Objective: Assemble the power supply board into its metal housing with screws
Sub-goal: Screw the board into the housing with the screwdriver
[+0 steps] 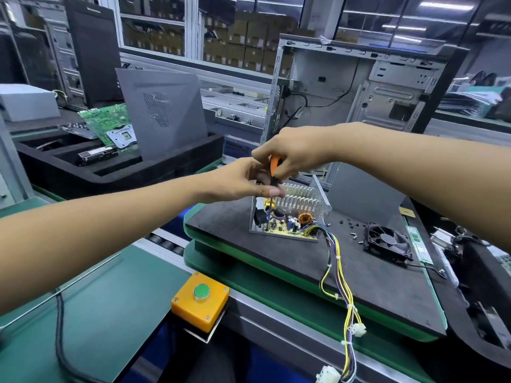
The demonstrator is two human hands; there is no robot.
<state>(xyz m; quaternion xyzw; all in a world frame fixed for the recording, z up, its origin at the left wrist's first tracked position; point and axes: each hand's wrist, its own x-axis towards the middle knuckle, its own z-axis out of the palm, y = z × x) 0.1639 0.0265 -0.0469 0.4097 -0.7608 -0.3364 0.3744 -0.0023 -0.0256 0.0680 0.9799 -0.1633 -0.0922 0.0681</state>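
Power supply board (287, 226) sits low inside its open metal housing (318, 200) on the dark foam mat (373, 272), well ahead of you. Starting at your left, your left hand (240, 179) reaches in over the housing's near corner, fingers lightly curled with the thumb tip beside the screwdriver shaft; whether it pinches the shaft or only steadies it you cannot tell from here. Just right of it, your right hand (290, 154) wraps the orange-and-black screwdriver (274, 172) handle from above, the thin shaft dropping nearly upright toward the board's left front corner. Keep that shaft plumb over the screw, press down before you turn, and let the left fingers guide rather than grip, since a tilted bit would likely slip onto the components. The housing is thin, pale, folded sheet with a perforated side wall and a ribbed aluminium heatsink behind; the board is tan, crowded with a copper-wound coil (305, 217). Further right, the yellow, blue and black wire bundle (338, 275) trails off the mat, small dark loose screws (353, 234) lie scattered, and a black square fan (387, 241) lies flat.
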